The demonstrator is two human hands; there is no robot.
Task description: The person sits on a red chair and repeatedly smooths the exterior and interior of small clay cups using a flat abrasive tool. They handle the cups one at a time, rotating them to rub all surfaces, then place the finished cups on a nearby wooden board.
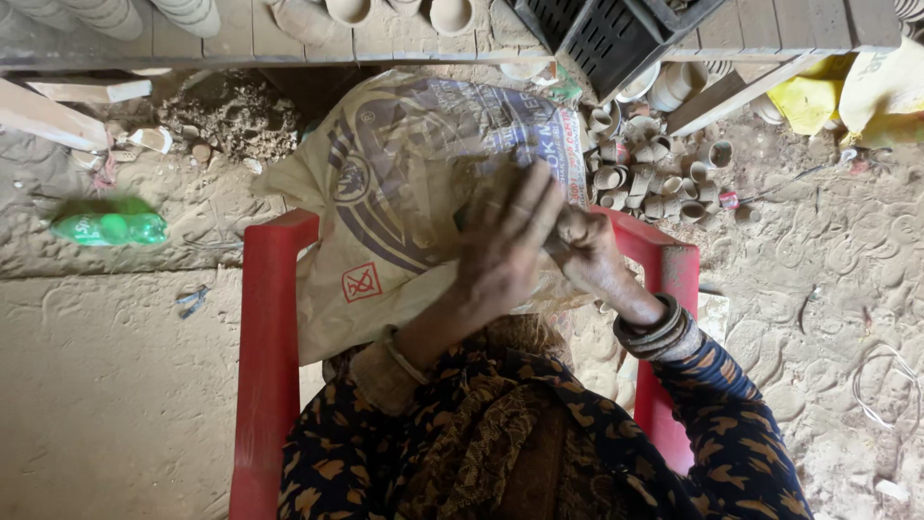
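My left hand [505, 241] lies flat with straight fingers, its palm pressed against my right hand [585, 252], which is curled underneath. Both are dusted with clay. Whatever is pressed between the palms is hidden. The hands hover over a printed woven sack [385, 183] draped across the red plastic chair [269, 327] I sit in. Bangles ring my right wrist [659, 329]; a thinner one circles my left wrist.
Several small clay cups [654, 173] are heaped on the dusty ground ahead. A green plastic bottle [108, 228] lies to the left. A black crate [616, 39] and clay pots sit on a plank shelf [250, 43] at the top. Yellow bags [847, 91] lie upper right.
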